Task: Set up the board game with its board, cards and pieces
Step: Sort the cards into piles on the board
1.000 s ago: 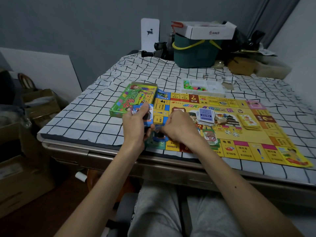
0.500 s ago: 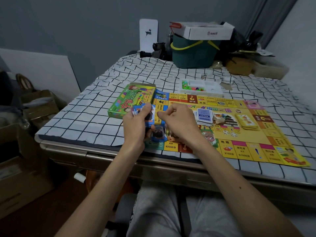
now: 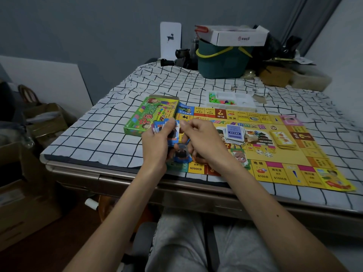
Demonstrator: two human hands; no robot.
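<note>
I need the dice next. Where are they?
Head view: the dice lie on the board, right of the right hand, just nearer than the yellow card pile.

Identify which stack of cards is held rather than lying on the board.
The blue-bordered stack, gripped in the left hand; the purple-backed pile and the yellow pile lie loose on the board.

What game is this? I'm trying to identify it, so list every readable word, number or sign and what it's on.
"中国之旅": green box lid; also board centre.
"$2000分", "$700分", "$1000分": board's near-edge squares.
"地税": above "$700分".
"?": brown board square.
Too blurred: held cards, purple card pile, white carton logo, other squares.
</note>
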